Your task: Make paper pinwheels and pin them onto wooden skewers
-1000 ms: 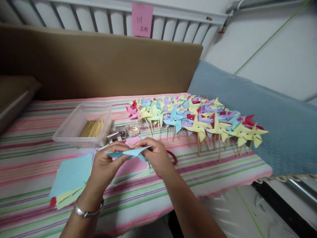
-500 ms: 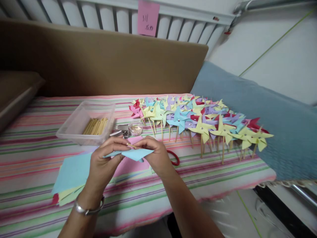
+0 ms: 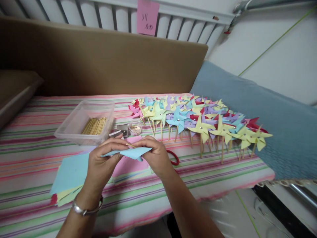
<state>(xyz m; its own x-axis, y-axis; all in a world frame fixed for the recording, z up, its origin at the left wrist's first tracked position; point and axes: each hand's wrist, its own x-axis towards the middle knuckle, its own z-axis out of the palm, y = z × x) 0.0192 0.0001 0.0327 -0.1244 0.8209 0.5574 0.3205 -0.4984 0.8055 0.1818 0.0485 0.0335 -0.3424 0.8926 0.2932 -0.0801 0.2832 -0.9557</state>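
A blue paper pinwheel (image 3: 135,152) is held between my two hands above the striped cloth. My left hand (image 3: 105,157), with a metal bracelet at the wrist, pinches its left side. The fingers of my right hand (image 3: 155,150) are closed on a short wooden stick (image 3: 130,145) just behind the paper. The far end of the stick is hidden by my fingers. Pink paper sheets (image 3: 126,167) lie beneath my hands. To the left rests a stack of coloured paper (image 3: 70,173), blue on top. Red scissor handles (image 3: 174,158) show beside my right wrist.
A clear plastic box (image 3: 71,124) with several wooden sticks (image 3: 94,126) stands behind my left hand. Near it are a small round tub (image 3: 135,128) and a little box of pins (image 3: 122,130). Many finished pinwheels (image 3: 203,127) stand at the right. A cardboard panel (image 3: 106,62) closes off the back.
My hands keep the same hold on the pinwheel and stick, with barely any movement. The whole view has shifted very slightly.
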